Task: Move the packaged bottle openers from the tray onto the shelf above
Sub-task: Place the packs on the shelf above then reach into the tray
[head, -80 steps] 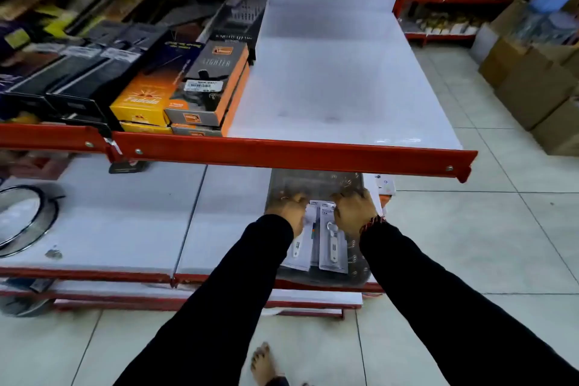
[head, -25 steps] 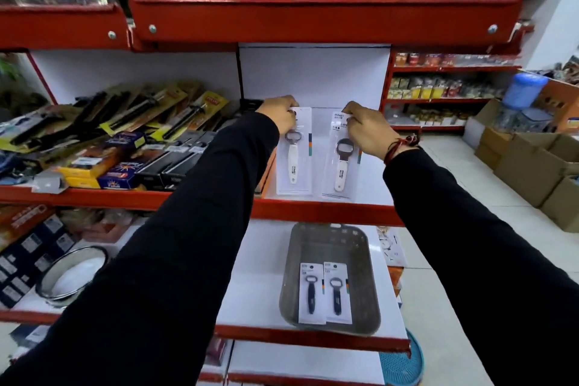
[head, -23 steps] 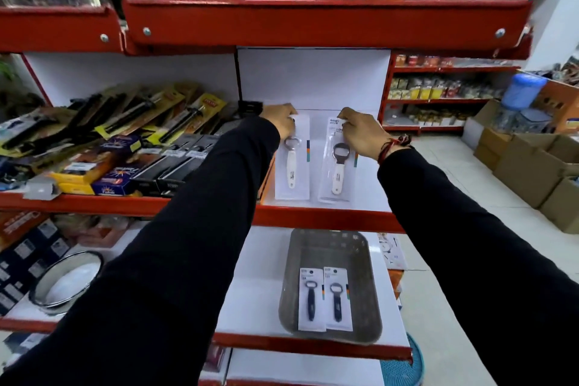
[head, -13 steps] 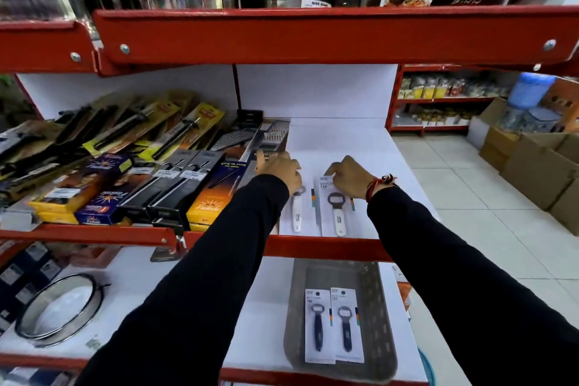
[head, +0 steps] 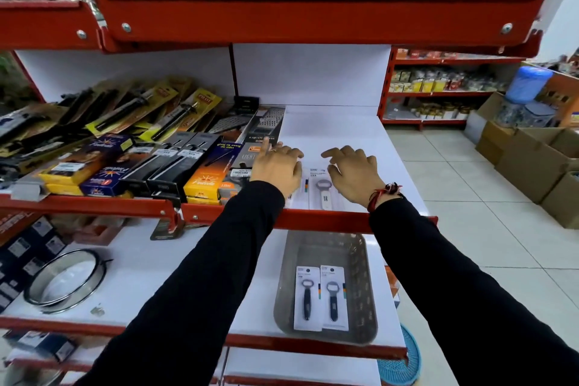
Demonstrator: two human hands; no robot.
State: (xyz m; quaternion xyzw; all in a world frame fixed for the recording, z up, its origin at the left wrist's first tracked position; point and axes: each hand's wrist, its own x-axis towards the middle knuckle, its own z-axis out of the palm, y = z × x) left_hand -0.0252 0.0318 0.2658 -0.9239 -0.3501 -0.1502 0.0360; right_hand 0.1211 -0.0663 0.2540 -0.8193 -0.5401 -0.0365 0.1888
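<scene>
Two carded openers lie flat on the white shelf [head: 338, 135]: a white-handled opener [head: 324, 194] shows clearly, its neighbour mostly hidden under the left hand [head: 275, 169]. Both hands, the right hand [head: 352, 174] included, hover spread and empty. Below, the grey tray [head: 366, 291] holds two dark-handled openers [head: 319, 298] side by side.

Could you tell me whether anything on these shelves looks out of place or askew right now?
Nothing looks damaged or spilled. The two packaged bottle openers in the grey tray lie straight, side by side. The white-handled opener lies flat on the shelf between the hands. Only the packaged goods to the left are loosely heaped at angles.
</scene>
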